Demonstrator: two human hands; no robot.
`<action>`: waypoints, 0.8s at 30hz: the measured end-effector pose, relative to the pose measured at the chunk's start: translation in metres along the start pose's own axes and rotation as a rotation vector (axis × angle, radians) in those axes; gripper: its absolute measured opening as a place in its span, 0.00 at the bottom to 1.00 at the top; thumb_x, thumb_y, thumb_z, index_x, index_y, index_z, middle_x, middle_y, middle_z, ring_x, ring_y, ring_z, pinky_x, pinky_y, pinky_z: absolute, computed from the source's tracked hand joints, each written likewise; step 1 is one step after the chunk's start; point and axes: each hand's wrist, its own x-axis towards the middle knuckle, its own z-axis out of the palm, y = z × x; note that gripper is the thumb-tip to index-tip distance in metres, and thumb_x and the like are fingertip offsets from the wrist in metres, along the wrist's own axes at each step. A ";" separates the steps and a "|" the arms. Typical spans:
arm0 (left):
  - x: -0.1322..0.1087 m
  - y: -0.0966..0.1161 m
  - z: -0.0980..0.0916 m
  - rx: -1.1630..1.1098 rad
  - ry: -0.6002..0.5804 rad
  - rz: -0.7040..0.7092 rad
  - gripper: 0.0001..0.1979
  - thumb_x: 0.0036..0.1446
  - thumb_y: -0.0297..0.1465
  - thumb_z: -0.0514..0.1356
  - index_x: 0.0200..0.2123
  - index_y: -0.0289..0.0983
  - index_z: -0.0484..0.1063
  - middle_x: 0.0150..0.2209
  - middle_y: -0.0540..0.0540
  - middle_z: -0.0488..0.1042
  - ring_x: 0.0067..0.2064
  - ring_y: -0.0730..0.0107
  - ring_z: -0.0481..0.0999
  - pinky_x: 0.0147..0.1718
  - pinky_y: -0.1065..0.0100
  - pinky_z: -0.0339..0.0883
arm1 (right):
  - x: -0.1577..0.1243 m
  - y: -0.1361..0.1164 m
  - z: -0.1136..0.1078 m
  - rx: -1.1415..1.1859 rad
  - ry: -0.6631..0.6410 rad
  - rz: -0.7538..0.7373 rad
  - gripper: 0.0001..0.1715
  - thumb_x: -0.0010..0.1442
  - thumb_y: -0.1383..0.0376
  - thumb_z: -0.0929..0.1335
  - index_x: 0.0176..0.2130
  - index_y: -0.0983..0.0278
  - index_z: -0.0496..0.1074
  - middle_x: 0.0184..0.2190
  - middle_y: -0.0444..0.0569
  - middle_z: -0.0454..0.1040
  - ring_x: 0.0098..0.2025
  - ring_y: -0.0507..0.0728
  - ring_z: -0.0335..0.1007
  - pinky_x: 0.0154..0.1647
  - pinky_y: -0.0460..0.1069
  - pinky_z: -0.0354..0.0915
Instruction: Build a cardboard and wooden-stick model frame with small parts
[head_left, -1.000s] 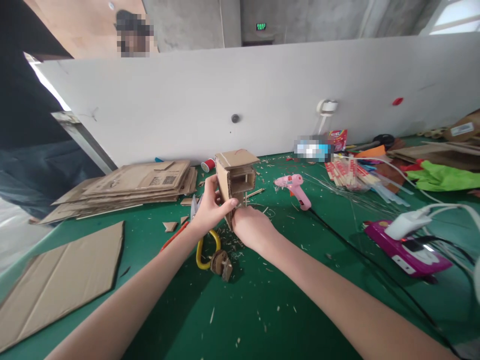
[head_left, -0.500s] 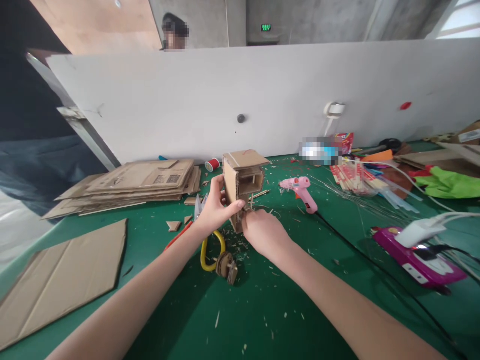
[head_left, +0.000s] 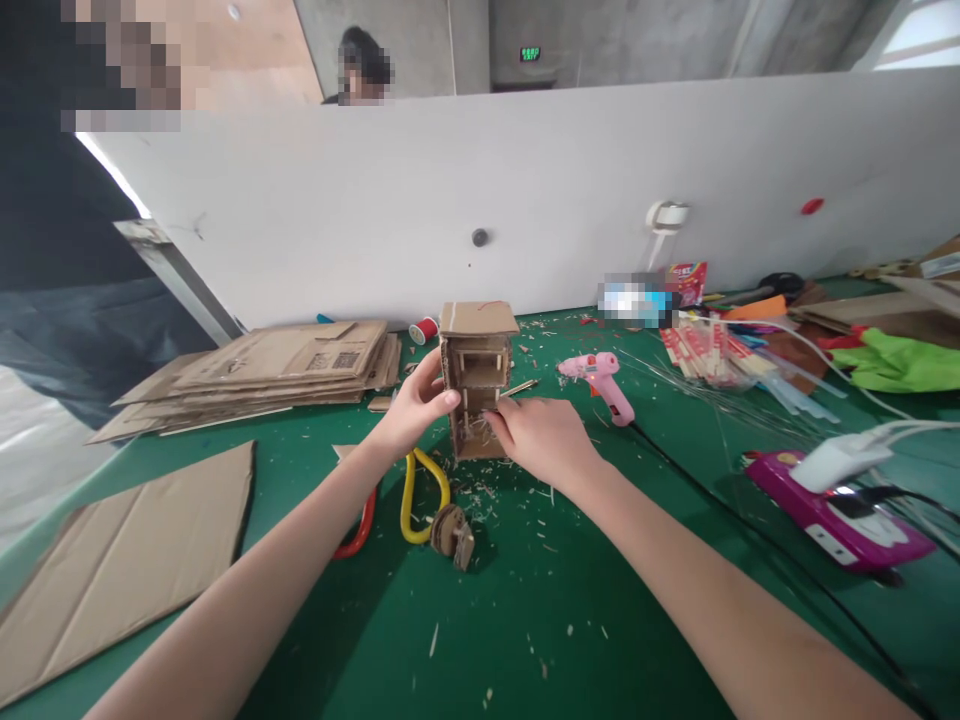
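A small upright cardboard box (head_left: 480, 320) with an open front stands on the green table, its open side toward me. Thin wooden sticks cross its upper compartment, and chips lie in the lower one. My left hand (head_left: 409, 412) grips the box's left wall, thumb at the front edge. At the lower right edge, my right hand (head_left: 544, 435) is closed, fingertips reaching into the lower opening; its far fingers are hidden. Just in front lie scissors with a yellow-and-red handle (head_left: 409, 510), partly under my left forearm, and a small piece of stacked cardboard discs (head_left: 450, 532).
A pink glue gun (head_left: 604, 385) lies to the right, its cord running past a purple power strip (head_left: 832, 515). Stacked cardboard (head_left: 292, 365) and a loose sheet (head_left: 150, 550) are on the left. A white panel (head_left: 360, 210) stands behind; people are beyond it.
The box has turned so its open front faces me and stands lower on the table. My right hand has shifted slightly right and up along its edge.
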 end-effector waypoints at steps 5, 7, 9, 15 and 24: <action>0.000 0.001 0.000 -0.030 0.002 -0.021 0.30 0.48 0.45 0.65 0.52 0.40 0.67 0.55 0.41 0.69 0.56 0.50 0.68 0.51 0.54 0.66 | 0.003 0.001 0.008 -0.019 0.053 -0.025 0.27 0.68 0.59 0.51 0.40 0.68 0.71 0.30 0.55 0.76 0.33 0.59 0.73 0.26 0.49 0.52; 0.001 0.000 0.001 -0.014 0.023 -0.009 0.30 0.47 0.46 0.65 0.51 0.39 0.67 0.54 0.40 0.69 0.56 0.50 0.67 0.52 0.54 0.66 | 0.003 0.000 0.009 -0.014 0.036 0.000 0.27 0.68 0.59 0.50 0.40 0.68 0.71 0.30 0.56 0.77 0.33 0.60 0.73 0.26 0.49 0.54; 0.003 0.000 0.003 0.021 0.077 0.022 0.30 0.48 0.46 0.65 0.51 0.38 0.66 0.53 0.40 0.69 0.56 0.53 0.67 0.52 0.56 0.65 | 0.001 -0.003 0.009 -0.008 -0.004 0.042 0.27 0.67 0.59 0.51 0.39 0.68 0.71 0.29 0.57 0.77 0.30 0.60 0.73 0.26 0.50 0.55; 0.004 0.006 0.020 0.272 0.418 -0.002 0.31 0.43 0.44 0.67 0.46 0.40 0.56 0.50 0.42 0.64 0.49 0.59 0.70 0.45 0.58 0.68 | -0.002 -0.011 0.004 0.004 -0.084 0.191 0.25 0.67 0.62 0.51 0.38 0.68 0.71 0.29 0.58 0.76 0.31 0.61 0.75 0.28 0.51 0.60; 0.004 0.013 0.038 0.405 0.347 -0.037 0.39 0.39 0.41 0.71 0.48 0.40 0.51 0.47 0.40 0.68 0.51 0.52 0.70 0.48 0.50 0.65 | 0.001 -0.015 0.004 0.392 -0.145 0.170 0.22 0.67 0.63 0.52 0.44 0.66 0.68 0.34 0.54 0.77 0.34 0.57 0.73 0.32 0.49 0.62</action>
